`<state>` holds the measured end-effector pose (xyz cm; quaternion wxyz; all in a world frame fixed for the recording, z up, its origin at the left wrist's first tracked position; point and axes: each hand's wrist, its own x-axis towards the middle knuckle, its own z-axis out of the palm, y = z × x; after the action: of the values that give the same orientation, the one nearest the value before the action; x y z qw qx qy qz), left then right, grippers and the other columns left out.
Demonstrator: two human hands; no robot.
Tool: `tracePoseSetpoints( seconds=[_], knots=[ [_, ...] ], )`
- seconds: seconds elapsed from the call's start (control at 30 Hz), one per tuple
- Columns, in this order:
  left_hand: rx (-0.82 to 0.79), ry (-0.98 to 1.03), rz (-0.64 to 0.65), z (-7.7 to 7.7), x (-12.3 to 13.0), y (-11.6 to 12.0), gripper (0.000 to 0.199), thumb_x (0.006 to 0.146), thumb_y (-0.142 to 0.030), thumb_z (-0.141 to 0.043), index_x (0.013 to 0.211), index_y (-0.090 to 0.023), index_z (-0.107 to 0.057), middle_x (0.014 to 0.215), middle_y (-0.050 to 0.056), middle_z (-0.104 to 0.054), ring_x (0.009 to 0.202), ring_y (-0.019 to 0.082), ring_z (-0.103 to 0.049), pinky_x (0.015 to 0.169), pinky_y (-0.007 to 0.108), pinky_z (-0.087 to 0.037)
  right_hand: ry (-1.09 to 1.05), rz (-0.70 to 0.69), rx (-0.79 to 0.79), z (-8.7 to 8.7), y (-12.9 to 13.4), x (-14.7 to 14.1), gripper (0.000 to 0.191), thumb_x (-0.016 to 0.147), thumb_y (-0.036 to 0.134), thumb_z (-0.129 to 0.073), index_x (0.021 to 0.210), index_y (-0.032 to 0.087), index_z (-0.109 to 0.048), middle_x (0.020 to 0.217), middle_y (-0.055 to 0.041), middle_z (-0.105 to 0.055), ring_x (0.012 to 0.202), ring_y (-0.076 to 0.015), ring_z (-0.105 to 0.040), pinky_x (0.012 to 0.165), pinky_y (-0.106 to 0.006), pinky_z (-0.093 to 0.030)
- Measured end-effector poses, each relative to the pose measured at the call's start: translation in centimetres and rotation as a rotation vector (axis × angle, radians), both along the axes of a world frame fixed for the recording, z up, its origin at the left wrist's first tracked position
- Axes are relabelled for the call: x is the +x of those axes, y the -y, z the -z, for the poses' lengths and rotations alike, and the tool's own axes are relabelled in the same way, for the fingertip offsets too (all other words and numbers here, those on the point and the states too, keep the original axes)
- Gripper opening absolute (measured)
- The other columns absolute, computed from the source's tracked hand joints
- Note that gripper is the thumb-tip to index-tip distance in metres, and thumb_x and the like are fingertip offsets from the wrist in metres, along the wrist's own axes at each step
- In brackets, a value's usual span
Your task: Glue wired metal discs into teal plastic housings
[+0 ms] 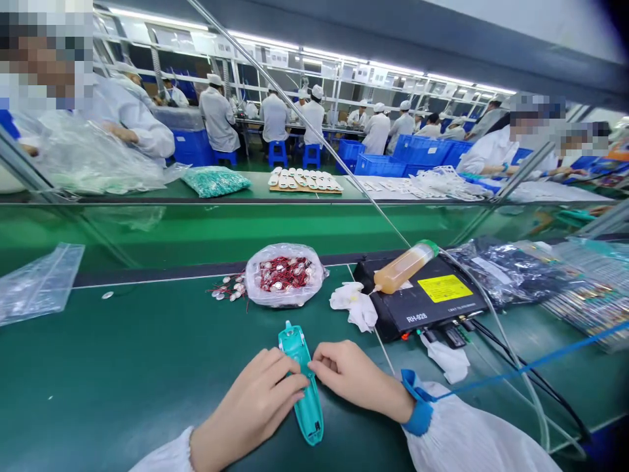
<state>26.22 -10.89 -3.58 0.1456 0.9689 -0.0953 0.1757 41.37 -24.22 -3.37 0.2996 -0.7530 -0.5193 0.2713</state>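
Note:
A slim teal plastic casing [309,419] lies lengthwise on the green bench [122,367], its top end pointing away from me. My left hand [253,403] lies over its middle, with the fingers gripping it. The fingertips of my right hand [351,377] pinch its opposite edge, and my fingers hide the casing's centre. A blue antistatic strap [417,403] circles my right wrist. Beyond the hands, a clear bag of small metal discs with red wires [285,275] sits on the bench, with a few loose discs [228,288] to its left.
A black RH-928 dispenser [422,295] carries an amber glue syringe [398,269], with white cloth [354,305] beside it. Cables run along the right. A black bag [506,272] lies behind, a clear bag [39,282] at left. A glass partition [246,236] separates co-workers at the opposite bench.

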Motion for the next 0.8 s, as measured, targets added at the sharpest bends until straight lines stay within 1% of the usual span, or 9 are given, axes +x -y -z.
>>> tracePoseSetpoints(
  seconds=[0.07,0.17,0.3,0.4,0.5,0.57,0.7,0.8],
  knots=[
    [-0.052,-0.042,0.017,0.3,0.2,-0.3,0.015,0.090,-0.013,-0.047,0.097,-0.021,-0.058,0.093,0.004,-0.063,0.084,0.021,-0.055,0.071,0.034,-0.046,-0.008,-0.010,0.002,-0.1,0.0,0.1,0.019,0.088,0.024,-0.051,0.071,0.019,-0.057,0.061,0.0031,-0.057,0.056,-0.0111,-0.049,0.052,-0.021,-0.029],
    [-0.140,-0.076,-0.021,0.7,0.2,-0.3,0.017,0.090,-0.013,-0.049,0.103,-0.021,-0.055,0.100,0.004,-0.061,0.095,0.021,-0.054,0.079,0.033,-0.045,-0.006,-0.010,0.006,0.1,0.0,0.0,0.021,0.089,0.024,-0.049,0.070,0.019,-0.057,0.062,0.0020,-0.057,0.057,-0.0120,-0.049,0.053,-0.022,-0.029],
    [-0.252,-0.111,-0.043,1.1,0.1,-0.1,0.019,0.089,-0.012,-0.051,0.106,-0.021,-0.052,0.097,0.002,-0.061,0.090,0.017,-0.055,0.080,0.029,-0.046,0.021,0.028,0.021,0.7,0.0,-0.2,0.023,0.090,0.026,-0.048,0.070,0.019,-0.057,0.067,0.0008,-0.061,0.062,-0.0131,-0.053,0.057,-0.023,-0.030],
    [-0.283,-0.117,-0.067,1.1,0.0,0.1,0.018,0.089,-0.013,-0.050,0.105,-0.021,-0.053,0.095,0.001,-0.062,0.088,0.017,-0.055,0.080,0.028,-0.047,0.033,0.065,0.018,0.9,0.1,-0.5,0.021,0.090,0.026,-0.050,0.071,0.019,-0.057,0.065,0.0016,-0.060,0.061,-0.0128,-0.052,0.056,-0.023,-0.029],
    [-0.289,-0.098,-0.083,1.0,-0.2,0.2,0.019,0.090,-0.013,-0.049,0.106,-0.023,-0.055,0.097,0.002,-0.062,0.090,0.017,-0.056,0.080,0.028,-0.049,0.033,0.076,0.012,0.8,0.1,-0.6,0.018,0.089,0.025,-0.052,0.072,0.019,-0.057,0.063,0.0030,-0.058,0.059,-0.0120,-0.051,0.055,-0.023,-0.030],
    [-0.275,-0.067,-0.102,1.0,-0.3,-0.2,0.023,0.090,-0.014,-0.049,0.110,-0.024,-0.054,0.104,0.004,-0.060,0.097,0.019,-0.055,0.083,0.031,-0.049,0.031,0.072,0.011,0.6,0.0,-0.6,0.017,0.088,0.024,-0.053,0.072,0.019,-0.057,0.062,0.0035,-0.057,0.058,-0.0117,-0.051,0.055,-0.022,-0.031],
    [-0.213,0.017,-0.162,1.1,-0.6,-1.9,0.029,0.091,-0.013,-0.045,0.116,-0.025,-0.051,0.118,0.007,-0.054,0.111,0.023,-0.050,0.092,0.039,-0.046,0.035,0.085,0.025,0.2,0.1,-0.4,0.024,0.091,0.028,-0.048,0.069,0.019,-0.054,0.062,0.0032,-0.056,0.058,-0.0120,-0.050,0.054,-0.023,-0.032],
    [-0.170,0.043,-0.239,1.3,-0.6,-3.2,0.034,0.091,-0.008,-0.039,0.119,-0.025,-0.049,0.124,0.009,-0.050,0.117,0.024,-0.045,0.096,0.044,-0.044,0.041,0.094,0.049,0.0,0.1,-0.2,0.031,0.093,0.029,-0.042,0.065,0.019,-0.051,0.058,0.0035,-0.053,0.053,-0.0113,-0.050,0.050,-0.023,-0.031]
  ],
)
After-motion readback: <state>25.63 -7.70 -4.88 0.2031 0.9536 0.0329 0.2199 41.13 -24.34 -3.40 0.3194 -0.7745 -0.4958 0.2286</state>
